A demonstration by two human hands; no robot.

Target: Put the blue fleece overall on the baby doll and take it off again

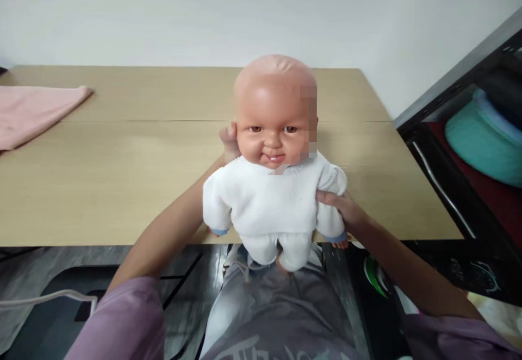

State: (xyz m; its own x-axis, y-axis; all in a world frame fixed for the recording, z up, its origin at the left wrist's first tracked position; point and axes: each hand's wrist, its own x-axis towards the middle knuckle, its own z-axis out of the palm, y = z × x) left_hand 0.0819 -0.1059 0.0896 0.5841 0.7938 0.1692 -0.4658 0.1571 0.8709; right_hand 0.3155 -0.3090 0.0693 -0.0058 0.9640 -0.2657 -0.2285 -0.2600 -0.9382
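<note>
A baby doll [273, 202] in a white fleecy top and white trousers is held upright at the table's near edge, facing me. My left hand [229, 140] supports the doll behind its head and neck; most of its fingers are hidden there. Around the doll's side, under its arm on the right, my right hand [340, 205] is closed, with the thumb lying on the white top. The doll's sleeves end in blue cuffs, and its legs hang over my lap.
The wooden table [134, 186] stretches ahead to a pale wall. A folded pink cloth [36, 112] lies at its far left. To the right, a dark shelf holds a teal container [481, 137]. A black chair [61, 316] and a pale cable [49, 297] are at the lower left.
</note>
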